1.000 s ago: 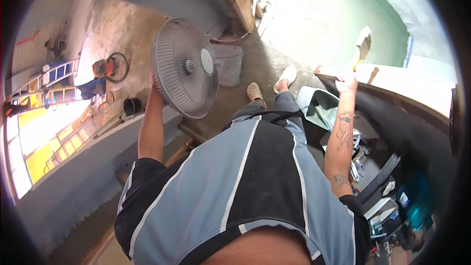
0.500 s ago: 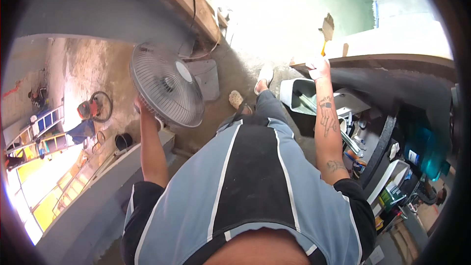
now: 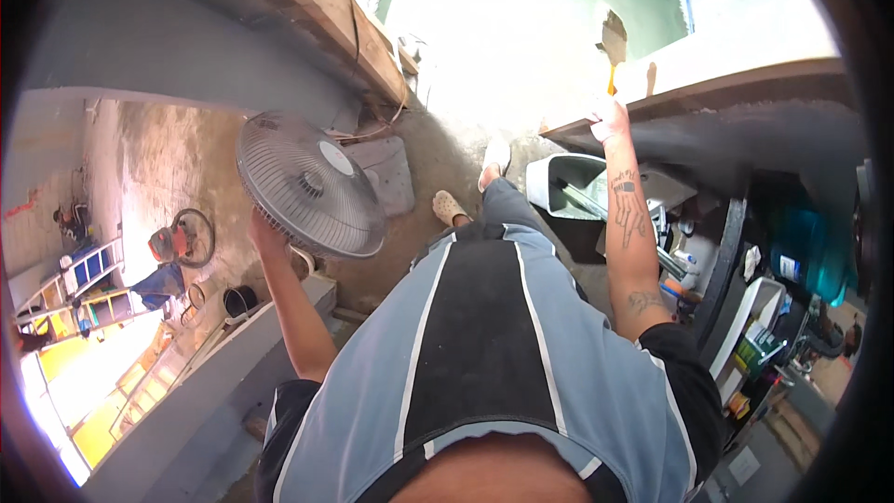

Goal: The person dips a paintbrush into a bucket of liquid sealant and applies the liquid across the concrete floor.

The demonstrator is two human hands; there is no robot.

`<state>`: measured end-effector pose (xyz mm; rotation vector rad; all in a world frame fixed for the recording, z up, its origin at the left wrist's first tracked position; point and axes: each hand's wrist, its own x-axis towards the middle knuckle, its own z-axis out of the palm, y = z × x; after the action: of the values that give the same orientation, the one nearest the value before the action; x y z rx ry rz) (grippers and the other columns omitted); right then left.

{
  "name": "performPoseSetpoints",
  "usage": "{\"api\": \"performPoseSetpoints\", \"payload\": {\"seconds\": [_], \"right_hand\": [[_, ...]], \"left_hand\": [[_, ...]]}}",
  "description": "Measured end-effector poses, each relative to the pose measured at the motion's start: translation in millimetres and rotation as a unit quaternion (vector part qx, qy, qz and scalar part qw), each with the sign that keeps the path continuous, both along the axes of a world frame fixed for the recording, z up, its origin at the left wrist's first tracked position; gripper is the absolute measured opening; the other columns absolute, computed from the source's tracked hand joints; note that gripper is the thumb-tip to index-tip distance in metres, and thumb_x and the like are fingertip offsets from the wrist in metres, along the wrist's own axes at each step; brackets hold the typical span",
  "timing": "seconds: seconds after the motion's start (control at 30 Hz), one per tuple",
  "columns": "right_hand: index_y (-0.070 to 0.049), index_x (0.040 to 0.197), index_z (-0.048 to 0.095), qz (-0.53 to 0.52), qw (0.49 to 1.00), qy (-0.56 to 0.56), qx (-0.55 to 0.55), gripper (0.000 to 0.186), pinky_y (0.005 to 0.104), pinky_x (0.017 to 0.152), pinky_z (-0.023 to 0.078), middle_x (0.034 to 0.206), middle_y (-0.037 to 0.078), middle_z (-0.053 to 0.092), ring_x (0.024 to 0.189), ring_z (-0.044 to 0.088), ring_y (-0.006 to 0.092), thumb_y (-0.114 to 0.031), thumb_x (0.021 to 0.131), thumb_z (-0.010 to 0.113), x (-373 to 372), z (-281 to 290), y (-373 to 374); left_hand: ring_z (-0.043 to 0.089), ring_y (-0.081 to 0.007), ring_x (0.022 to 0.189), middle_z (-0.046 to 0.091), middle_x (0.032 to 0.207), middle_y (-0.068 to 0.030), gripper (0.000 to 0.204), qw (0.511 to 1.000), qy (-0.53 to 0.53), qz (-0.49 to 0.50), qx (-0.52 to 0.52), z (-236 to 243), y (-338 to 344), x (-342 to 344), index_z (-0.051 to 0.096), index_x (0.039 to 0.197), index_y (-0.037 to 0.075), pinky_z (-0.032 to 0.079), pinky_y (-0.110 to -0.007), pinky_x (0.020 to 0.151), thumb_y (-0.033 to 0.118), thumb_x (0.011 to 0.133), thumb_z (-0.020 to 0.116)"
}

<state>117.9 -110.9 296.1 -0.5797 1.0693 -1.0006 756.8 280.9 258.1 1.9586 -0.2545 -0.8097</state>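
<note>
My left hand is closed on the rear of a grey fan with a wire grille, its fingers partly hidden behind the fan. The fan's pale square base shows beyond it. My right hand grips a scraper by its yellow handle, blade pointing away from me, beside a pale ledge. My feet in pale clogs stand on the concrete floor between the two.
A wooden beam with hanging cables runs at upper left. Under the right ledge are a white bin and cluttered tools. At left are a low wall, a ladder, a black bucket and a red-and-black wheeled object.
The view has shifted. The fan and my left hand sit lower in it; my right hand with the scraper has moved farther forward and left in the picture.
</note>
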Motion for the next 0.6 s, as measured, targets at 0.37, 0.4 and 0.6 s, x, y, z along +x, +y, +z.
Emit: {"api": "performPoseSetpoints", "payload": {"seconds": [0.37, 0.4, 0.6], "right_hand": [[-0.016, 0.086, 0.047, 0.003, 0.995, 0.073, 0.068, 0.023, 0.0208, 0.036, 0.023, 0.056, -0.009, 0.038, 0.038, 0.031, 0.0015, -0.011, 0.086, 0.07, -69, 52, 98], [-0.014, 0.088, 0.047, -0.02, 0.989, 0.103, 0.102, 0.023, 0.0206, 0.036, 0.023, 0.056, -0.009, 0.038, 0.038, 0.031, 0.0017, -0.012, 0.086, 0.07, -77, 53, 114], [-0.007, 0.104, 0.049, -0.099, 0.968, 0.085, 0.216, 0.019, 0.0216, 0.033, 0.022, 0.057, -0.005, 0.039, 0.037, 0.031, 0.0038, -0.007, 0.089, 0.062, -120, 26, 182]], "left_hand": [[0.064, -0.0224, 0.091, 0.066, 0.098, -0.0132, 0.035, 0.767, -0.64, 0.016, -0.037, 199, -124, -141, 0.061, 0.113, 0.001, 0.051, -0.039, 0.076, 0.031, 0.097, 0.052], [0.063, -0.0234, 0.094, 0.066, 0.102, -0.0129, 0.032, 0.783, -0.611, -0.079, -0.086, 195, -147, -165, 0.061, 0.113, 0.0, 0.051, -0.038, 0.079, 0.027, 0.098, 0.051], [0.063, -0.0268, 0.095, 0.066, 0.1, -0.0141, 0.031, 0.813, -0.07, -0.575, -0.069, 50, -246, -331, 0.066, 0.098, -0.002, 0.048, -0.036, 0.085, 0.028, 0.091, 0.063]]}}
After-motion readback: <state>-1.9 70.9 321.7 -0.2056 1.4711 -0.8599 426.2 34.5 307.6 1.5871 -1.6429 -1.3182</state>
